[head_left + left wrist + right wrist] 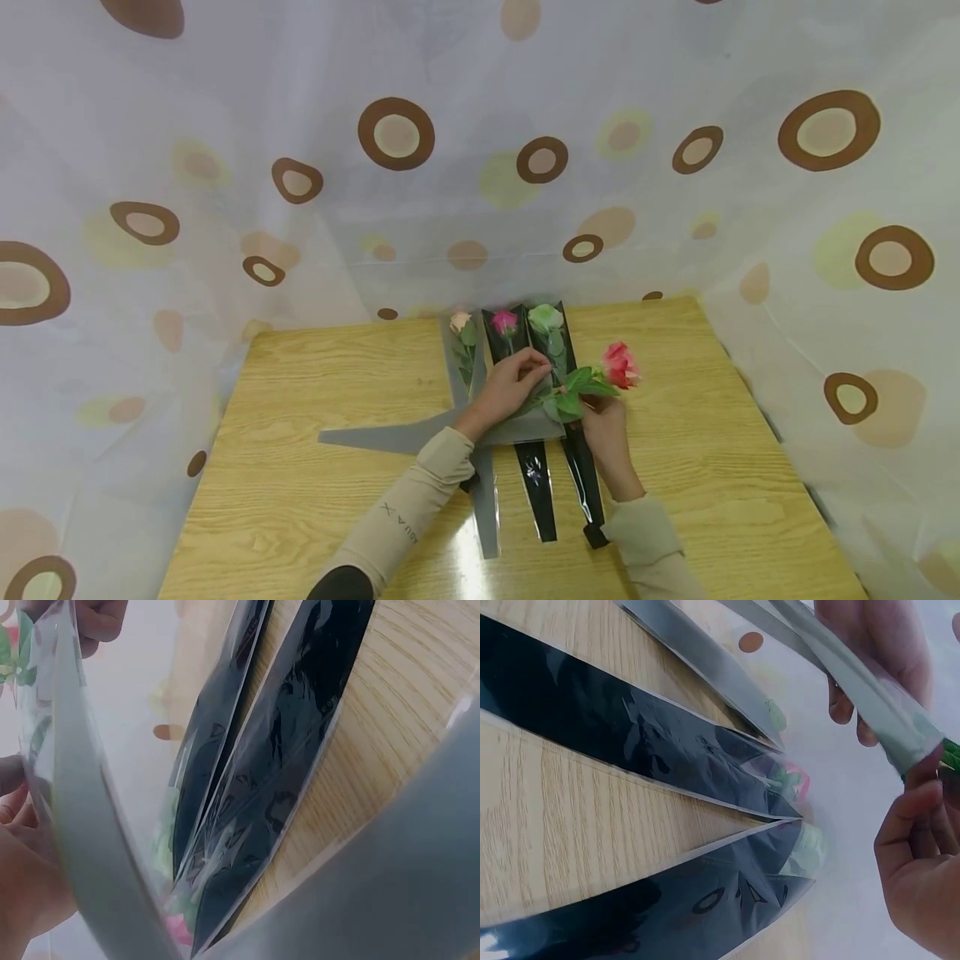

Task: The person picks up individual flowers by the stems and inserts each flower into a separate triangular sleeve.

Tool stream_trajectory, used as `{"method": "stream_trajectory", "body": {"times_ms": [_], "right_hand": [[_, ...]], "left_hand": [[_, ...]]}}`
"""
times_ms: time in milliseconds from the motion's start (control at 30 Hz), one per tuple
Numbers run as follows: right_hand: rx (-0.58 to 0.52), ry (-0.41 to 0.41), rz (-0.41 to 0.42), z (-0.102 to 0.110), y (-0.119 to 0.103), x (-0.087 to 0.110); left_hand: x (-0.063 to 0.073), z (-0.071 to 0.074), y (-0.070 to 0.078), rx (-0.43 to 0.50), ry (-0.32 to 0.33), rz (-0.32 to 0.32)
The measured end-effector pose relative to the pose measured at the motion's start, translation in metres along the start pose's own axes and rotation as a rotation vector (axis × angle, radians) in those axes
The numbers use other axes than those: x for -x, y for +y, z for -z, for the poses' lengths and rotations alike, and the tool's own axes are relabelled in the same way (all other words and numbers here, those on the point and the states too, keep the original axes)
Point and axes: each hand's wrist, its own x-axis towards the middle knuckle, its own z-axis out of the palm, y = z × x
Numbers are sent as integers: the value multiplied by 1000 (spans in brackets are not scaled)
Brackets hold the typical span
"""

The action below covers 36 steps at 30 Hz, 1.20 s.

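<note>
A grey-and-clear flower sleeve [442,431] lies crosswise above the other wrapped flowers. My left hand [513,385] pinches its upper edge near the wide mouth. In the left wrist view the sleeve [86,780] slants up between my left hand [34,889] and my right hand. A pink-red artificial rose [620,365] sticks out of the mouth to the right, its green leaves [573,393] spread around the opening. My right hand [606,429] grips its stem just below those leaves; in the right wrist view the curled fingers [919,825] are right at the sleeve's mouth.
Three wrapped roses lie side by side with blooms toward the back: a pale peach one [460,322] in a grey sleeve, a magenta one [505,322] and a pale green one [545,317] in black sleeves. A patterned curtain [465,167] encloses the wooden table [300,500].
</note>
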Motion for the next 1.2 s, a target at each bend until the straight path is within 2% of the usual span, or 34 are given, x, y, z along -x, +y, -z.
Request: {"method": "stream_trajectory", "body": {"times_ms": [367, 700, 1200], "right_hand": [[-85, 6, 27, 3, 5, 1], [-45, -7, 40, 7, 6, 4], [-103, -22, 9, 1, 14, 1]], "left_hand": [[2, 1, 4, 47, -36, 2], [1, 2, 0, 56, -28, -6], [0, 0, 3, 51, -36, 26]]}}
